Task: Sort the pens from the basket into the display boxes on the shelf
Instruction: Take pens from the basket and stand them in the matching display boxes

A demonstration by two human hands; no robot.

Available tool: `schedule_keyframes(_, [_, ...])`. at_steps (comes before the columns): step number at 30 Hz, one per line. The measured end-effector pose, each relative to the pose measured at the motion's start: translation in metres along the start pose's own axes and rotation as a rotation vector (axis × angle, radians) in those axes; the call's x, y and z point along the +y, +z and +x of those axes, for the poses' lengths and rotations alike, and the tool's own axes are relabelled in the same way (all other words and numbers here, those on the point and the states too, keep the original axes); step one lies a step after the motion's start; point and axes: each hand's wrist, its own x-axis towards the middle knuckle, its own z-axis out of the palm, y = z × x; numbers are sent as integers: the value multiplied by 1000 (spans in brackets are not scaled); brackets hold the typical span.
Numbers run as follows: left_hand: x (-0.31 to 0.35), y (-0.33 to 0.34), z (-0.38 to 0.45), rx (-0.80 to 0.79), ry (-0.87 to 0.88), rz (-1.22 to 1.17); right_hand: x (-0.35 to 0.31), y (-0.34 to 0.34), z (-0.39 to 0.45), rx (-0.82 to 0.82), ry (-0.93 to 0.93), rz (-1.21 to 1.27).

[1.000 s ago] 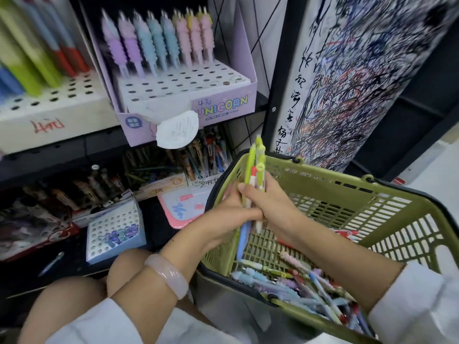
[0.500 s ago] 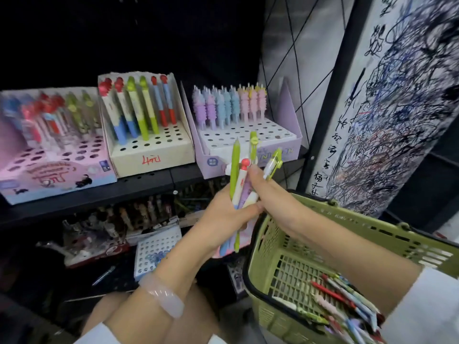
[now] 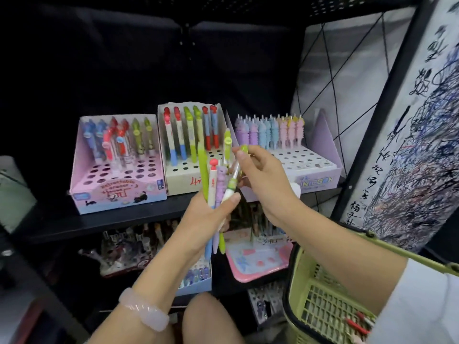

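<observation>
Before the shelf [image 3: 104,227], my left hand [image 3: 206,217] grips a bunch of pens [image 3: 218,189]; my right hand [image 3: 260,167] pinches one. Many pens remain in the basket [image 3: 320,309], boxes [image 3: 185,180] half empty.

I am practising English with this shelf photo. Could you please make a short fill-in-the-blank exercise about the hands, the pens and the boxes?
1. The left hand grips a bunch of ____.
2. The right hand pinches the top of a pen with a ____ cap.
3. On the shelf stand ____ display boxes side by side.
4. The green basket hangs on the person's ____ forearm.

Missing words: pens; green; three; right
</observation>
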Motion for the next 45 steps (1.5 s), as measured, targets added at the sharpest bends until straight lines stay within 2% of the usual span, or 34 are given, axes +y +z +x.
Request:
schedule_keyframes(3, [6,-9,3,43,26,-77,2,15,9,-3,68,30])
schedule_keyframes(7, [11,-20,10,160,-17,-142,4,28,23,-70,196,227])
schedule_keyframes(10, [14,-32,15,227,-36,-176,6,33,32,-159,218,332])
schedule_keyframes(13, [14,-50,19,336,-52,-156,4,34,46,-124,186,343])
schedule_keyframes(18, [13,-82,18,447,-57,-93,-10,29,86,119,-18,72])
schedule_keyframes(20, [14,-91,16,494,-41,-58,-14,33,97,160,-84,-26])
schedule_keyframes(27, [27,-125,6,624,55,57,-17,98,111,-44,-247,-160])
schedule_keyframes(36, [26,-157,-5,631,43,-15,-20,155,139,-140,-191,-662])
schedule_keyframes(38, [25,-158,-5,622,37,-17,-17,161,141,-187,-140,-705])
schedule_keyframes(45, [24,-163,-3,617,27,-55,-5,169,140,-180,-59,-872])
